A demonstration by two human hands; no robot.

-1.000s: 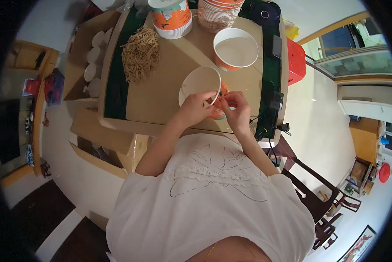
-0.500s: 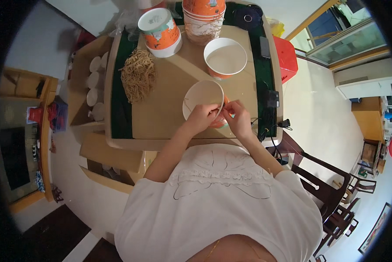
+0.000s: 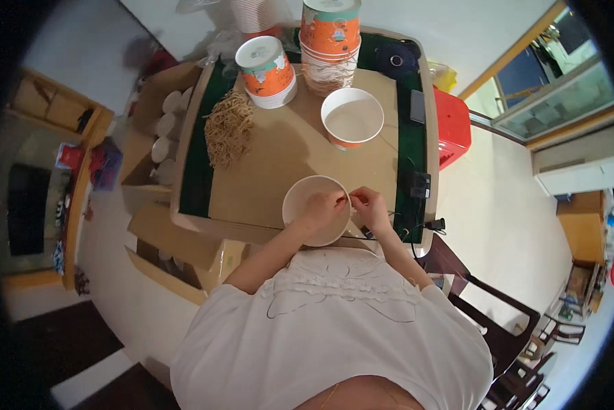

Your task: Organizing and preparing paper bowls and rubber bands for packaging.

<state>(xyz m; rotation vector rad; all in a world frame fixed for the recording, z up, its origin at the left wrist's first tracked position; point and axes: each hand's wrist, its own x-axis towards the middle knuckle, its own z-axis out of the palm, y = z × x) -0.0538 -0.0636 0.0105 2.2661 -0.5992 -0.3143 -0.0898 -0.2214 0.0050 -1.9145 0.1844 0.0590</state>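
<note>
A white-lined paper tub (image 3: 297,199) is tilted at the near edge of the table, its mouth toward me. Inside its mouth, my left hand (image 3: 325,210) has its fingers closed against the right side wall near the rim. My right hand (image 3: 370,207) meets that same spot from outside, thumb and fingers pinched together. Whatever is between the fingertips is too small to make out. Farther off stands a second paper tub (image 3: 353,117), open side up. A tangled heap of tan cords (image 3: 229,130) lies to the left.
Upside-down orange tubs (image 3: 269,74) and a taller stack (image 3: 330,34) stand at the back. A dark blue coil (image 3: 397,60), a phone (image 3: 417,106) and a black adapter (image 3: 420,184) lie along the right edge. Cardboard boxes (image 3: 143,150) sit left, a red stool (image 3: 452,130) right.
The tub and both hands have come nearer to me, and its mouth faces me more fully. The view has shifted, so the table sits lower in the picture.
</note>
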